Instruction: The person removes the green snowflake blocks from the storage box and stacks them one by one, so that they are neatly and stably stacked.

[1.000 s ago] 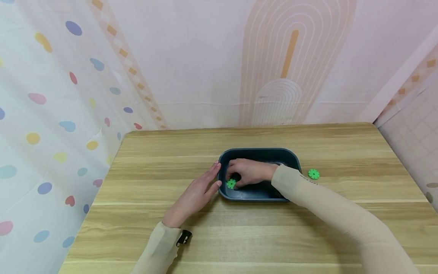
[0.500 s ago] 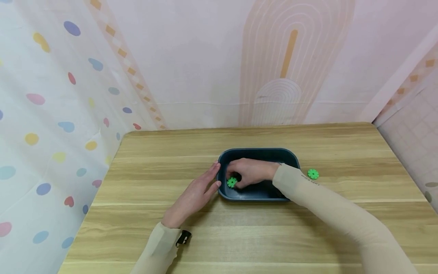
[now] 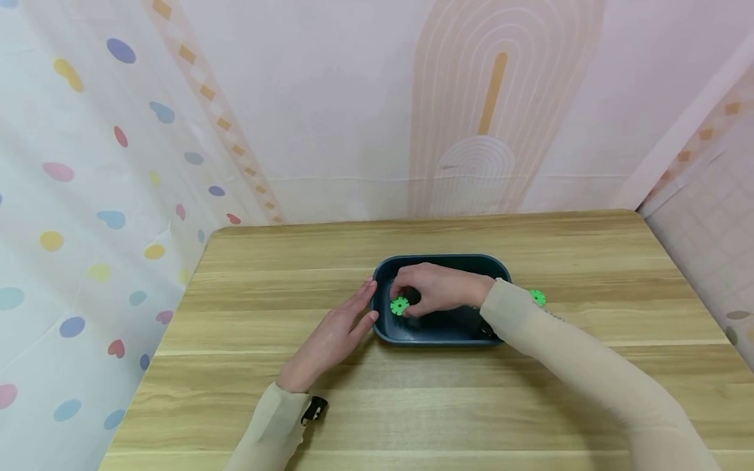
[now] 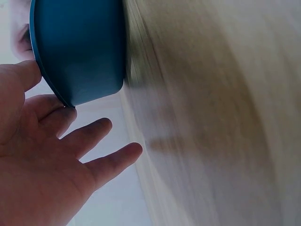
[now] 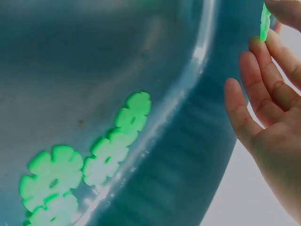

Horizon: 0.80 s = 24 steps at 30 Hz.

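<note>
A dark blue rectangular bin (image 3: pixel 436 342) stands on the table. Inside it, my right hand (image 3: pixel 443 286) pinches a green flower-shaped plastic disc (image 3: pixel 400 306) between thumb and fingertips. The right wrist view has this disc (image 5: pixel 265 23) edge-on, with the other fingers spread loosely below. Several more green discs (image 5: pixel 52 174) lie on the bin's floor along the wall, some overlapping. My left hand (image 3: pixel 334 335) touches the bin's left end with extended fingers. In the left wrist view its fingers (image 4: pixel 87 136) spread beside the bin's rim.
Another green disc (image 3: pixel 537 297) lies on the wooden table (image 3: pixel 283 281) right of the bin, partly covered by my right sleeve (image 3: pixel 530 320). A patterned curtain (image 3: pixel 330 118) hangs behind the table and along its left side.
My right hand has risen slightly from the bin's floor and shifted a little right, with the green disc pinched. The sleeve now overlaps the disc on the table. My left hand stays at the bin.
</note>
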Available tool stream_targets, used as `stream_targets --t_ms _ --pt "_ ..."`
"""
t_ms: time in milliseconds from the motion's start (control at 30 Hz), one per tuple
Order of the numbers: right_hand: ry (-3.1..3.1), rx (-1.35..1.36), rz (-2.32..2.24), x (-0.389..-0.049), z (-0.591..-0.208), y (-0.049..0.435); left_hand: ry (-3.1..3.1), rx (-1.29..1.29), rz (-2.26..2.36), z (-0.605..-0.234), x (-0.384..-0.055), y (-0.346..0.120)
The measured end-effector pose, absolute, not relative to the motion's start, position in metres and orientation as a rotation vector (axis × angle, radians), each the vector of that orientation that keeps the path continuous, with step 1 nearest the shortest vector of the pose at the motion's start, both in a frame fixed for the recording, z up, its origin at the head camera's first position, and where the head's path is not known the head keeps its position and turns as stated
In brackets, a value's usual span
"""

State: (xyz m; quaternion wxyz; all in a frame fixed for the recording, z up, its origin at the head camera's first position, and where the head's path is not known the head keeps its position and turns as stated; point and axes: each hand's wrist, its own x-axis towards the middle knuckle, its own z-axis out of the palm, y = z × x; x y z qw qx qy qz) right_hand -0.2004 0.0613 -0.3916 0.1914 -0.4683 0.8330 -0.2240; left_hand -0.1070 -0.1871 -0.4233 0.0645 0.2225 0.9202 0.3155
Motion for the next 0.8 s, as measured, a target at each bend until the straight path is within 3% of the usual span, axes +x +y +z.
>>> stream_targets --t_ms 800 --pt "2.42 -1.37 -0.844 -0.188 -0.352 0.091 2.788 0.644 0.952 -0.425 -0.109 -0.188"
